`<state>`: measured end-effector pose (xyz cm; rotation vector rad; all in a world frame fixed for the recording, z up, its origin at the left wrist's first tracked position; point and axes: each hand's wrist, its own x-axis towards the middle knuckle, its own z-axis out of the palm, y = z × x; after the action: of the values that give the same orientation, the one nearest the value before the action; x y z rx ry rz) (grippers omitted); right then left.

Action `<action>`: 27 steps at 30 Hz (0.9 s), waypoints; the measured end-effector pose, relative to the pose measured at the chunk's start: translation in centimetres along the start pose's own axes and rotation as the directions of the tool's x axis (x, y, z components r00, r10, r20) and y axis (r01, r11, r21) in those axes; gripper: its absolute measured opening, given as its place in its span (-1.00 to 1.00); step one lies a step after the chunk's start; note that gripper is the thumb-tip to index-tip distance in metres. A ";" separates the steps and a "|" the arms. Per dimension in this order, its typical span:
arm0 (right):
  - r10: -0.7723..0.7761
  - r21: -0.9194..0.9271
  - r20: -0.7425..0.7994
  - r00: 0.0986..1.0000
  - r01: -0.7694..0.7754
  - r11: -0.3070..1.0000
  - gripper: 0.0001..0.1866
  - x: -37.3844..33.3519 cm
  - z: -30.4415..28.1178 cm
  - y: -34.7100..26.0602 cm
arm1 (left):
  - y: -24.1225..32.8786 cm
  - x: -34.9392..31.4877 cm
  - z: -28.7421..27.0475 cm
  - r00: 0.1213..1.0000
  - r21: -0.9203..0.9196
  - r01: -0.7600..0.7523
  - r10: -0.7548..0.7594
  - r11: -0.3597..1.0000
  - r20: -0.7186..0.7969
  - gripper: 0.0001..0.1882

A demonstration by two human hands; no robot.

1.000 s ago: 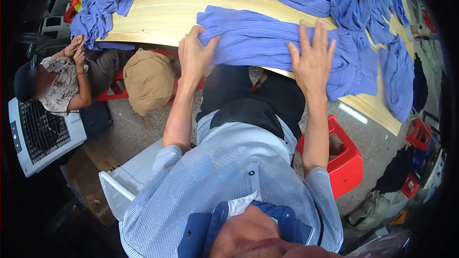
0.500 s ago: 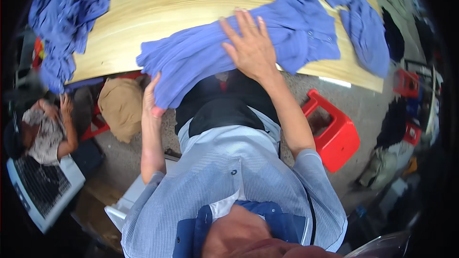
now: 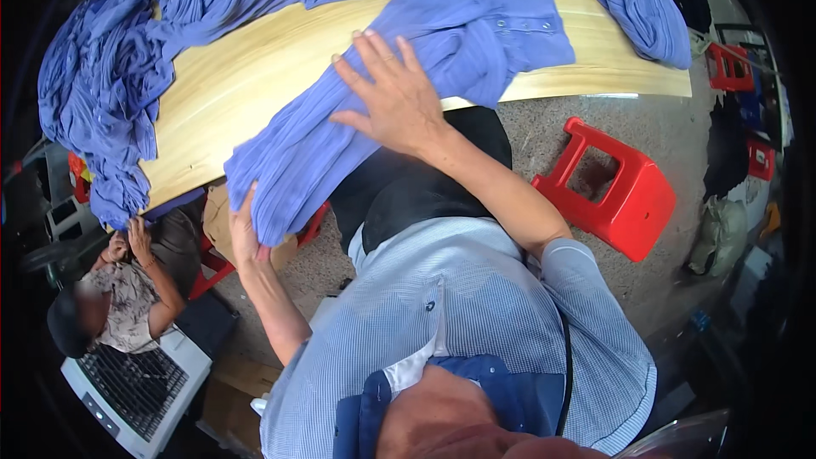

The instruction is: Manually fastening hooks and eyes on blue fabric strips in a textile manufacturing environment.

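1. On a clock face laid over the head view, twelve at the top edge, the periwinkle button-front garment [image 3: 319, 132] stretches from nine o'clock up to one o'clock. Most of it lies on the wood-grain table [image 3: 255, 76]; its near end hangs over the table's front edge.
2. The left hand [image 3: 244, 234], at nine o'clock, grips that hanging end, its fingers partly hidden by the cloth.
3. The right hand [image 3: 395, 106], just short of twelve o'clock, lies palm down on the garment's middle, its fingers spread wide and pinching nothing.
4. Lengthwise creases run along the garment between the hands; a row of round fasteners [image 3: 524, 26] shows on its flatter far part at one o'clock.
5. A rumpled heap of similar cloth [image 3: 102, 85] runs along the table from ten o'clock toward twelve; another folded piece [image 3: 639, 13] hangs over the table's edge between one and two.
6. A red plastic stool [image 3: 637, 212] stands on the floor at three o'clock.
7. Between eight and nine o'clock sits a co-worker [image 3: 132, 306], both hands raised near the heap's lower end, beside a white grilled appliance [image 3: 183, 361].
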<state>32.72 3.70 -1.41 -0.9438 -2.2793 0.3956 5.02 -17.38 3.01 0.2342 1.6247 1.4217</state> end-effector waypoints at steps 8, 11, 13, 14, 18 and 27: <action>0.048 0.651 0.227 0.973 -0.188 0.736 0.02 2.9 -2.8 -4.7 | 10.7 -2.4 10.1 0.969 0.291 -0.246 0.246 0.924 0.039 -0.47; 0.056 0.974 0.146 0.988 -0.153 0.169 0.07 3.6 -6.3 -3.2 | 12.1 -2.5 19.0 0.922 0.355 -0.331 0.220 0.874 0.317 -0.52; 0.266 0.995 0.066 0.962 -0.083 0.053 0.04 3.0 -7.6 -1.7 | 12.0 -2.6 24.9 0.871 0.325 -0.316 0.137 0.892 0.472 -0.54; 0.312 0.994 0.045 0.949 -0.074 0.080 -0.04 2.4 -8.1 0.6 | 11.4 -2.5 28.0 0.826 0.255 -0.302 0.118 0.918 0.552 -0.51; 0.609 0.855 0.387 0.692 -0.023 -0.518 -0.09 0.0 -12.1 9.9 | 8.2 -0.5 35.7 0.705 0.426 -0.199 -0.173 0.883 0.688 -0.12; 0.734 0.915 -0.014 0.679 -0.287 0.282 -0.15 -1.7 -14.1 14.3 | 0.4 4.8 33.9 0.184 0.262 -0.877 0.221 -0.404 0.958 -0.29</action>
<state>50.39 12.95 1.56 -1.0319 -0.9419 1.3439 26.88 8.91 4.52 2.7124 1.5119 0.3671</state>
